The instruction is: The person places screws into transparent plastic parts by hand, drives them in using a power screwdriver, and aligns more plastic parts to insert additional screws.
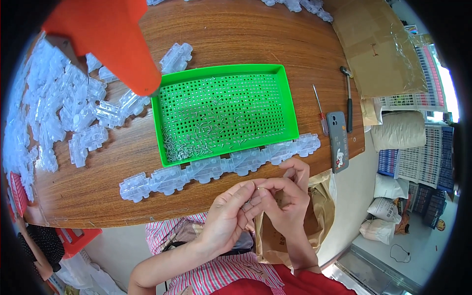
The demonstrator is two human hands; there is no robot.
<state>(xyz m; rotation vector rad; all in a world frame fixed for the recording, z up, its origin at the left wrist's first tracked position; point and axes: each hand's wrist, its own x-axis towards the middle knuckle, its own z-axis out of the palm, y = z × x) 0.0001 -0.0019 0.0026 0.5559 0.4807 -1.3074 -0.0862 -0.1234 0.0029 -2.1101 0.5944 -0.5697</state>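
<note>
My left hand (227, 215) and my right hand (287, 200) meet over the table's front edge, fingertips touching. The right thumb and forefinger pinch a tiny shiny piece that looks like a small metal pin (257, 188). My left hand is half curled, its thumb and forefinger pressed together beside that piece; whatever lies in its fingers is too small to make out. Just beyond them, a row of clear plastic housings (206, 169) lies along the front of a green tray (223, 72). The tray's perforated insert carries many loose metal pins (184, 147), heaped at its near left corner.
Clear plastic parts (64, 98) are piled at left. An orange-red tapered object (115, 44) juts in above. At right lie a screwdriver (323, 123), a hammer (349, 103), a grey phone (337, 140) and a cardboard box (378, 54). Another person's arm (37, 250) shows at lower left.
</note>
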